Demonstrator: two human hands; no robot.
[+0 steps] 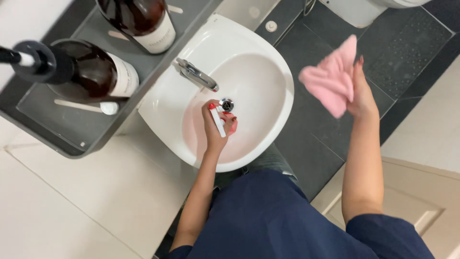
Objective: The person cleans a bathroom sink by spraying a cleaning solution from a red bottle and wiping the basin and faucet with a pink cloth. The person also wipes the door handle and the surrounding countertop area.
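My left hand [216, 127] is inside the white sink basin [261, 62], gripping a spray bottle [219, 119] with a white and red trigger head, just beside the metal drain [227, 104]. Behind it, the chrome tap [197, 75] juts over the basin. My right hand [360, 93] is raised over the dark floor to the right of the sink and holds a crumpled pink cloth [331, 79]. The bottle's body is mostly hidden by my hand.
A grey shelf [57, 124] left of the sink carries two dark brown pump bottles [91, 72] with white labels and some small sticks. Dark floor tiles [311, 144] lie right of the sink, and a white toilet base [357, 12] stands at the top.
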